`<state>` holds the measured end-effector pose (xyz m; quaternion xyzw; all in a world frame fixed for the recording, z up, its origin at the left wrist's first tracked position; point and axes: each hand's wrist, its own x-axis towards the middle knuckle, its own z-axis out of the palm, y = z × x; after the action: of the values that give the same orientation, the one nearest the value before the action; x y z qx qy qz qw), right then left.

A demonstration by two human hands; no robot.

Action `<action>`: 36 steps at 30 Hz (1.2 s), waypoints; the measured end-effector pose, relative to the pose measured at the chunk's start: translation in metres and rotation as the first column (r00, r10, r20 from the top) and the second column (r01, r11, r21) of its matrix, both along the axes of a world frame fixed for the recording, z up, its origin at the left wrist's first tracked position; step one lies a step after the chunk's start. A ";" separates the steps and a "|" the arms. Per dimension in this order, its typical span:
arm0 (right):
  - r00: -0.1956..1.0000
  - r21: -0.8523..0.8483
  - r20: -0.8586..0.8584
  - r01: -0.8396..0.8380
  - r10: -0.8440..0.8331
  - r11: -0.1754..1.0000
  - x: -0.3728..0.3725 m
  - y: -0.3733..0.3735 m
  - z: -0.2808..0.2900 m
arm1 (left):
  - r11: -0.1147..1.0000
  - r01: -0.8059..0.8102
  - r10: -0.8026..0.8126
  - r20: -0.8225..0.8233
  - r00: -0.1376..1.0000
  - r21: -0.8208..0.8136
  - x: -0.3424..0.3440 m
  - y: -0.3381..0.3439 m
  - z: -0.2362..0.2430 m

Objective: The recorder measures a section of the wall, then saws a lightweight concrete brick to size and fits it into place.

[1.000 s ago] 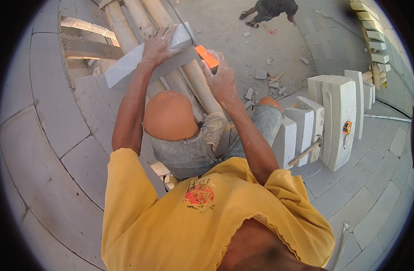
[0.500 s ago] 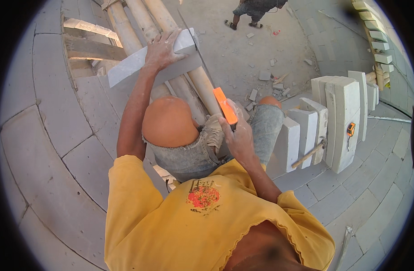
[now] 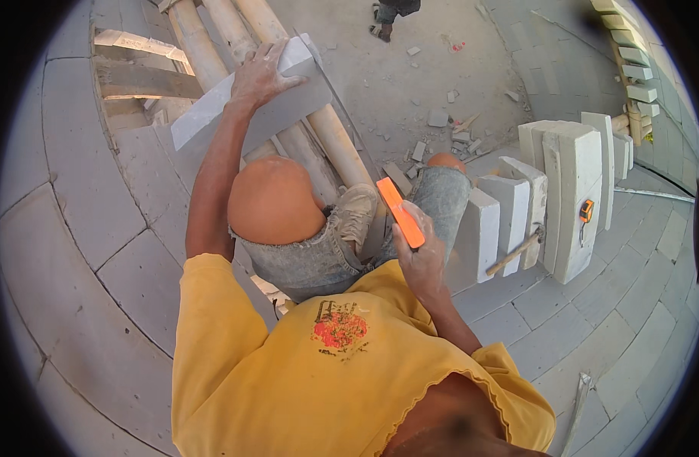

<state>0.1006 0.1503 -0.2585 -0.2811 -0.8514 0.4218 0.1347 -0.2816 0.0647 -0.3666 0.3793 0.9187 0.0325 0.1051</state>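
Observation:
A white, lightweight-looking block [image 3: 288, 107] lies slantwise across several round wooden poles at the upper left. My left hand [image 3: 259, 76] grips its top, fingers over the far edge and thumb spread toward the right end. My right hand [image 3: 422, 255] is closed around the orange handle of a hand saw [image 3: 400, 213], in front of my right knee. The saw's thin blade runs up and left from the handle, past the block's right end. Whether its teeth touch the block I cannot tell.
Wooden poles [image 3: 338, 145] lie beside an opening in the block wall. To the right stand several upright white blocks [image 3: 582, 175], with a hammer [image 3: 515, 255] and an orange tape measure [image 3: 586, 212] on them. Rubble [image 3: 438, 118] lies below; another person's feet [image 3: 381, 30] are at the top.
My right hand has drawn the saw back toward my body and to the right. My left hand stays on the block. The view has shifted slightly, and the other person appears farther up and left.

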 end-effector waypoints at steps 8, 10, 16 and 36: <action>0.983 -0.107 0.183 0.005 0.015 0.994 -0.140 0.047 -0.044 | 0.995 0.037 -0.035 -0.026 0.999 0.090 0.016 0.027 -0.006; 0.988 -0.091 0.153 0.006 0.008 0.996 -0.104 0.036 -0.035 | 0.998 0.052 -0.052 -0.001 0.999 0.036 0.033 0.014 -0.004; 0.989 -0.086 0.150 0.000 0.013 0.996 0.017 0.000 0.014 | 0.996 0.071 -0.067 -0.066 0.996 0.055 0.012 0.009 0.013; 0.999 -0.012 0.045 0.005 -0.004 1.000 -0.130 0.038 -0.059 | 0.996 0.002 0.003 -0.052 0.999 0.088 0.019 0.018 -0.001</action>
<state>-0.0298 0.1888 -0.3177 -0.2933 -0.8510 0.4203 0.1146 -0.2630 0.0828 -0.3673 0.3840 0.9189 0.0632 0.0644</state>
